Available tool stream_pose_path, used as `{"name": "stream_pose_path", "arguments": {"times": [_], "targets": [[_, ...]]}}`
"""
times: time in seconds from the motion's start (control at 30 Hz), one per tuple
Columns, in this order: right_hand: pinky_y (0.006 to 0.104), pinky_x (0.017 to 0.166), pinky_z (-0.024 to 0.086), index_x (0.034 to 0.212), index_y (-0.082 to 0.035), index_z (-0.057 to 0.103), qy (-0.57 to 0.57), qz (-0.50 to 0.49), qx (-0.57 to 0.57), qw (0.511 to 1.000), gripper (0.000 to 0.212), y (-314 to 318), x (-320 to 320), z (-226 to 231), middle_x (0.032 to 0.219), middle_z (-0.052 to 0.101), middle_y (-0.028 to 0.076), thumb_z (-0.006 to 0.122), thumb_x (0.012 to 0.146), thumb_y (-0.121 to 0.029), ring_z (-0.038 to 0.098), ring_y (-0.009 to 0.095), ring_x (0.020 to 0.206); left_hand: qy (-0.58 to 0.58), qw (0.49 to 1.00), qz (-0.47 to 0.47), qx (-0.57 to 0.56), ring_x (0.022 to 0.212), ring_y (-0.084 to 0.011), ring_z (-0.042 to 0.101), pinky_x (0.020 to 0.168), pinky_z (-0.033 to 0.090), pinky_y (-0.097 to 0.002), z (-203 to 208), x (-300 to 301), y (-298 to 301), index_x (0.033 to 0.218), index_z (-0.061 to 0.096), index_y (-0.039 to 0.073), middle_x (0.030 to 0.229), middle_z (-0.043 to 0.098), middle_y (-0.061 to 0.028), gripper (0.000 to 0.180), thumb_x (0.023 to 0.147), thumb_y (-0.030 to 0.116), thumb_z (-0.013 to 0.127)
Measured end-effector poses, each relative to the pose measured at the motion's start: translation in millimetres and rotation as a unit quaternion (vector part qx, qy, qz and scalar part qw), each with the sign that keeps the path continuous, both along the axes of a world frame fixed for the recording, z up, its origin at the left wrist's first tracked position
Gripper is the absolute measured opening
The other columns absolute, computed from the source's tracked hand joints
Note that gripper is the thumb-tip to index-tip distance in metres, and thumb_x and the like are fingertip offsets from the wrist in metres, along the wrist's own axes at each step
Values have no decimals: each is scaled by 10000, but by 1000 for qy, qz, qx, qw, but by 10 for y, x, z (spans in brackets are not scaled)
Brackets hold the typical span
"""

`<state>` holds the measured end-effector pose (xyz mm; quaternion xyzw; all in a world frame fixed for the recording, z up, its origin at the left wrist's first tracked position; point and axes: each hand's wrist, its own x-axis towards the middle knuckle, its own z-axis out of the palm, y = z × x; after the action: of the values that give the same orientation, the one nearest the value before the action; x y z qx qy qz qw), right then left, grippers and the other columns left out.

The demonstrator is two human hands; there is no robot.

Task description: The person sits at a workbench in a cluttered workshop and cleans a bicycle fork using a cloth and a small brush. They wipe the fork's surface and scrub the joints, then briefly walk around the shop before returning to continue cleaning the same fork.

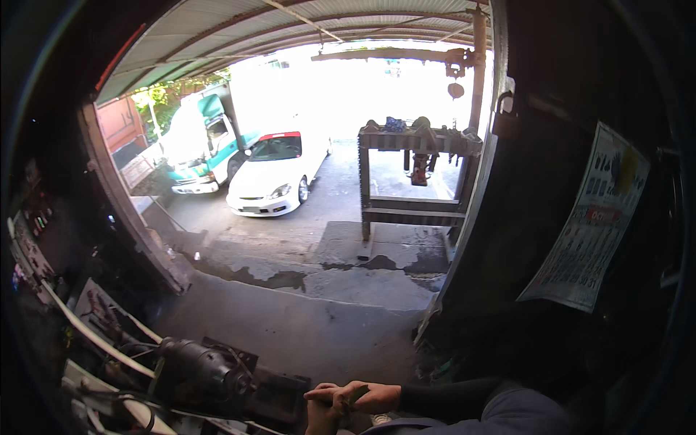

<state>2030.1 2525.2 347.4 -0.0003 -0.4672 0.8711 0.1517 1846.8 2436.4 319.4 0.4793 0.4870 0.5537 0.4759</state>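
At the lower edge my two hands are brought together. My right hand (378,396), at the end of a dark sleeve (453,399), reaches in from the right, its fingers closed over my left hand (320,416). A small dark strip (357,394) shows at the right hand's fingers; its kind is unclear. The left hand's fingers are largely covered, so their grip cannot be made out. Just below the right wrist is a pale, shiny band (380,419), partly hidden. Left of the hands lies a dark, rounded machine like an electric motor (199,368).
Pale rails (98,330) and cluttered parts line the left. Beyond the doorway, a white car (272,174) and a green-and-white truck (210,148) stand on concrete. A metal press frame (413,210) stands at the right opening; a printed poster (598,225) hangs on the dark right wall.
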Motion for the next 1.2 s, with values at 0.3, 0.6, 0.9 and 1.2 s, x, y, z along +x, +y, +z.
{"name": "stream_pose_path", "arguments": {"times": [0.3, 0.6, 0.9, 1.2], "targets": [[354, 1088, 479, 1054, -3, 712, -39, -210, -14, 977, 125, 1468, 183, -240, 1362, 665, 119, 702, 1020, -123, 562, 176, 1288, -258, 937, -187, -143, 958, -189, 768, 888, 616, -339, -902, -101, 2179, 1121, 783, -18, 1075, 789, -63, 130, 998, -1, 745], [471, 1032, 611, 1244, 20, 806, -576, -387, 195, 693, 374, 3413, 557, -1198, 1184, 847, 224, 653, 979, -196, 812, 403, 1098, 360, 884, -282, -95, 1154, -339, 828, 1041, 648, -445, -892, -1408, 4973, 1418, 748, 48, 1294, 844, -185, 485, 938, 120, 741], [533, 1081, 597, 1281, -65, 840, -782, -270, 126, 547, 455, 4139, 513, -2660, 1286, 818, 247, 651, 977, -346, 770, 454, 1240, 431, 859, -218, -166, 1170, -314, 790, 1037, 623, -448, -2006, -3764, 6372, 1412, 709, -6, 1217, 824, -200, 438, 1009, 165, 715], [524, 1035, 625, 1244, -28, 864, -805, -114, 159, 559, 480, 6396, -153, -3236, 1302, 832, 232, 744, 953, -390, 803, 414, 1224, 374, 840, -98, -382, 1240, -365, 765, 1089, 603, -476, -2523, -4902, 6622, 1444, 703, -4, 1332, 792, -232, 460, 1017, 163, 732]]}}
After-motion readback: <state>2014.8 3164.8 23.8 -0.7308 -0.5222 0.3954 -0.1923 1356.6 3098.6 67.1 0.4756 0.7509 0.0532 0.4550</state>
